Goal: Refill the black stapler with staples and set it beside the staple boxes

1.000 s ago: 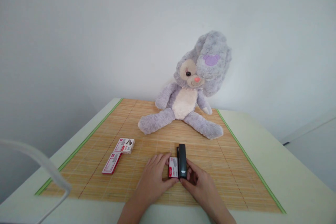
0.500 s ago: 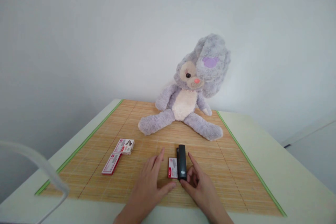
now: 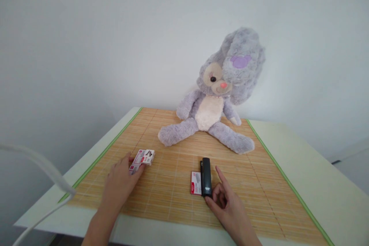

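Note:
A black stapler (image 3: 206, 177) lies lengthwise on the bamboo mat, beside a small red and white staple box (image 3: 196, 183) on its left. My right hand (image 3: 227, 207) is at the stapler's near right corner, thumb against its near end, index finger stretched out and the other fingers curled. At the left, my left hand (image 3: 119, 182) reaches around a cluster of small boxes, thumb and fingers apart on either side. A white box with a dark picture (image 3: 149, 157) adjoins a red and white box (image 3: 139, 156); another red-edged box (image 3: 134, 168) is mostly hidden by the hand.
A grey-purple plush rabbit (image 3: 209, 113) sits at the back of the bamboo mat (image 3: 173, 200), against the wall. The mat has green edges and lies on a white table (image 3: 291, 142). A white cable (image 3: 43, 165) loops across the left foreground.
My left hand has moved left from beside the staple box to the box cluster. My right hand stays by the stapler. The whole view has shifted slightly.

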